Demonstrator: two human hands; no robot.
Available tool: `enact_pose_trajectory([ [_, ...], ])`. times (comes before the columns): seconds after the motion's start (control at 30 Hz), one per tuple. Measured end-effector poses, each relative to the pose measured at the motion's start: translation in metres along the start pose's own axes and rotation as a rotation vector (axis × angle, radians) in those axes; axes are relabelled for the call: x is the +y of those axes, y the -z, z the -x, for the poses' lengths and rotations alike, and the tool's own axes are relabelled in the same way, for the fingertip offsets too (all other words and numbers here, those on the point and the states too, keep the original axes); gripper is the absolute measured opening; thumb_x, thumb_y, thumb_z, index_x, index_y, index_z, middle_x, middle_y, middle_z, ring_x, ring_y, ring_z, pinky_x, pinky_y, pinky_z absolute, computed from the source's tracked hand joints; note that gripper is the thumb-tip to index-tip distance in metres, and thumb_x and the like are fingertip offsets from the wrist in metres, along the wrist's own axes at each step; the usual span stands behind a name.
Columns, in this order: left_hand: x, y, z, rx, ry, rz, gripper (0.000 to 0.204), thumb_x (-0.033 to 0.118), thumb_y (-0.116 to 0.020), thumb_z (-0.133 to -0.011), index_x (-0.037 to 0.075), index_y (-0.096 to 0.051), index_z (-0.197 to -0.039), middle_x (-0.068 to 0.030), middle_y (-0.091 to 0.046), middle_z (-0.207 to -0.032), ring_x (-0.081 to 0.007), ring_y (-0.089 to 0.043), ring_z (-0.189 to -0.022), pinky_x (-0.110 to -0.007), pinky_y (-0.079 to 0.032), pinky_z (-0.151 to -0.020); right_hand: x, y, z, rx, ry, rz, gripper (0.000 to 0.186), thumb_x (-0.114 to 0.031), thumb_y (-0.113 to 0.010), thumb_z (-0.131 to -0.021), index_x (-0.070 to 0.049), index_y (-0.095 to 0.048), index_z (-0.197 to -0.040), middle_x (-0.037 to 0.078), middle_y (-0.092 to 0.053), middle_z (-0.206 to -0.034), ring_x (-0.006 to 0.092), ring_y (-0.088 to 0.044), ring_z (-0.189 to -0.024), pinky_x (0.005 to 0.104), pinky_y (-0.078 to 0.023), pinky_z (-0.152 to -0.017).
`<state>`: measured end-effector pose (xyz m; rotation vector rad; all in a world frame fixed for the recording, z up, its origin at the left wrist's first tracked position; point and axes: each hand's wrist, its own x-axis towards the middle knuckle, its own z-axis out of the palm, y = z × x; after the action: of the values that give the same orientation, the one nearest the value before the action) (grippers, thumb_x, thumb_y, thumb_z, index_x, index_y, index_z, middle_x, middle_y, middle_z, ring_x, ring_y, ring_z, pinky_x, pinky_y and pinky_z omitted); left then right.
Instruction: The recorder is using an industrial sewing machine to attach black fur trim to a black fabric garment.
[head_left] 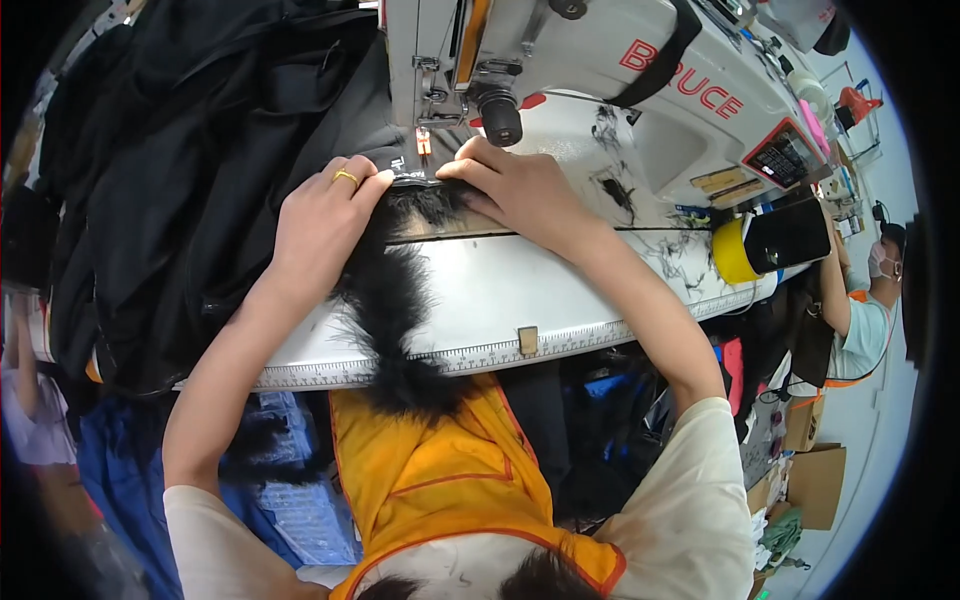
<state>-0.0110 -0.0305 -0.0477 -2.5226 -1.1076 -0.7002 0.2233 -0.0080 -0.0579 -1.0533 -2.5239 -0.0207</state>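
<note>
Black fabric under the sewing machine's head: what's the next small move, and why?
I'd probably ease the black fabric slightly toward the presser foot: the left hand and right hand pinch the fabric's edge close in front, while the black fur strip trails across the ruler.

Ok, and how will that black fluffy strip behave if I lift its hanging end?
The black fluffy strip is probably floppy, since it droops over the tabletop edge. It looks light for its bulk, given that wispy outline. It may shed: loose dark tufts lie nearby.
</note>
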Motion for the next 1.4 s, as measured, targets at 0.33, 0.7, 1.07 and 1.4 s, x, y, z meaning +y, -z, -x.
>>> enact_pose_trajectory([
  [0.33,-0.024,-0.027,-0.028,0.033,-0.161,0.184,0.018,0.007,-0.059,-0.072,0.008,-0.055,-0.089,-0.0026,-0.052,-0.080,-0.0170,-0.056,-0.078,-0.028,-0.048,-0.062,0.050,0.013,0.005,0.177,-0.031,0.206,0.013,-0.018,-0.063,-0.068,-0.006,-0.060,-0.073,0.012,-0.058,-0.065,0.0297,-0.059,-0.061,0.0385,-0.046,-0.057],
  [0.7,-0.030,-0.025,-0.036,-0.021,-0.156,0.185,0.020,0.009,-0.058,-0.071,0.011,-0.060,-0.090,-0.0029,-0.058,-0.085,-0.0162,-0.059,-0.080,-0.029,-0.048,-0.056,0.054,0.022,0.010,0.146,0.023,0.254,0.023,-0.014,-0.069,-0.067,-0.018,-0.062,-0.089,0.002,-0.061,-0.085,0.0174,-0.061,-0.063,0.0292,-0.047,-0.053],
  [1.07,-0.032,-0.029,-0.037,-0.075,-0.094,0.087,0.017,0.011,-0.059,-0.072,0.011,-0.063,-0.088,-0.0030,-0.055,-0.070,-0.0161,-0.059,-0.070,-0.030,-0.047,-0.054,0.037,0.015,0.005,0.052,-0.170,0.194,0.034,-0.017,-0.068,-0.057,-0.004,-0.061,-0.088,0.012,-0.059,-0.079,0.0300,-0.059,-0.074,0.0400,-0.045,-0.066],
  [1.4,-0.016,-0.016,-0.039,-0.106,0.124,0.070,0.015,0.009,-0.065,-0.071,0.004,-0.056,-0.082,-0.0060,-0.055,-0.084,-0.0220,-0.057,-0.078,-0.032,-0.049,-0.064,0.040,0.005,-0.003,0.213,0.164,0.198,0.021,-0.013,-0.064,-0.072,-0.013,-0.056,-0.092,0.001,-0.056,-0.090,0.0175,-0.061,-0.068,0.0288,-0.047,-0.051],
])
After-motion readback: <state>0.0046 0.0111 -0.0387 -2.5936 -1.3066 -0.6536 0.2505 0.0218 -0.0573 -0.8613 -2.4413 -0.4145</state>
